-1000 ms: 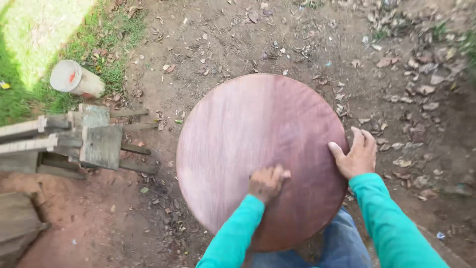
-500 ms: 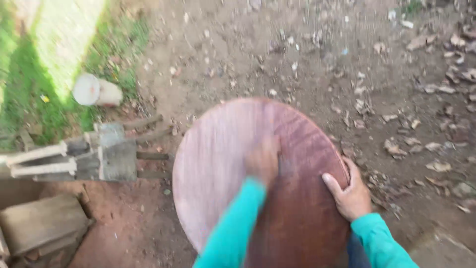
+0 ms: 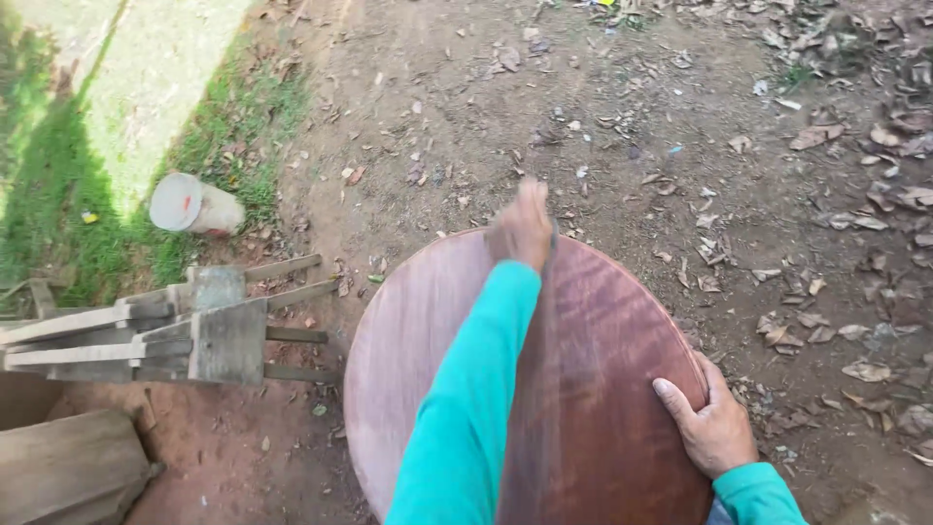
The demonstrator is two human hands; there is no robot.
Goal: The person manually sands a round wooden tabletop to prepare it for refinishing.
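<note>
Clearly the firmer grip belongs to the right hand point(image 3: 714, 428), which lies flat and open on the near right rim of the round wooden tabletop point(image 3: 603, 340), thumb on the upper face and fingers curled over the edge, pressing rather than closing around anything. The left hand point(image 3: 525, 226) is stretched far forward on its teal sleeve point(image 3: 466, 408) and sits at the far rim of the disc. It is blurred, so whether it holds something thin against the wood or simply presses with bare fingers cannot be told; a dark sliver shows beside it, too smeared to identify.

The tabletop is a reddish-brown disc lying roughly level directly below the camera, its grain running away from the person, so the left arm lies along the grain from near edge to far edge. The left hand is therefore at the point of the disc farthest from the body, while the right hand stays at the nearest part of the rim, the two well apart.

Around the disc is bare dirt scattered with dry leaves point(image 3: 855, 194). To the left stands a rough wooden frame point(image 3: 194, 331), beyond it a tipped white bucket point(image 3: 190, 206) at the edge of the grass point(image 3: 58, 224), and a wooden block point(image 3: 68, 467) lies at the lower left.
</note>
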